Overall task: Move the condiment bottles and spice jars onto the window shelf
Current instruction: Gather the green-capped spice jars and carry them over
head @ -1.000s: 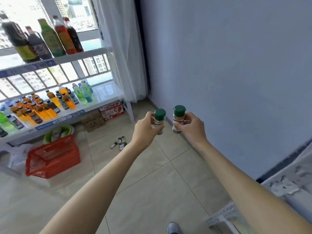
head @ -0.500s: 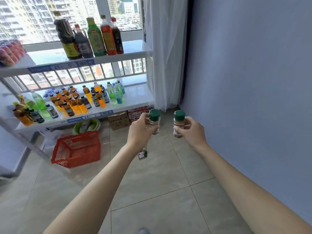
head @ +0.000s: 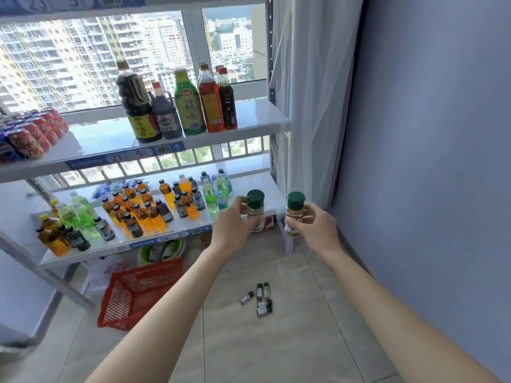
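My left hand [head: 233,226] grips a green-capped spice jar [head: 255,210], held upright. My right hand [head: 315,228] grips a second green-capped spice jar [head: 294,214] beside it. Both jars hang in front of the lower shelf's right end. Above them, the window shelf [head: 260,117] carries several tall condiment bottles [head: 190,103] in a row, with bare surface to their right. Several more small green-capped jars [head: 260,298] lie on the tiled floor below my hands.
The lower shelf [head: 182,226] is packed with drink bottles. Red cans [head: 33,134] fill the window shelf's left end. A red basket [head: 138,294] and a green bowl [head: 161,251] sit on the floor under the rack. A white curtain [head: 312,92] and blue wall [head: 431,134] stand right.
The view has swung up and closer to the rack, so the shelves look larger. Both hands keep their jars and have risen toward the rack's right end.
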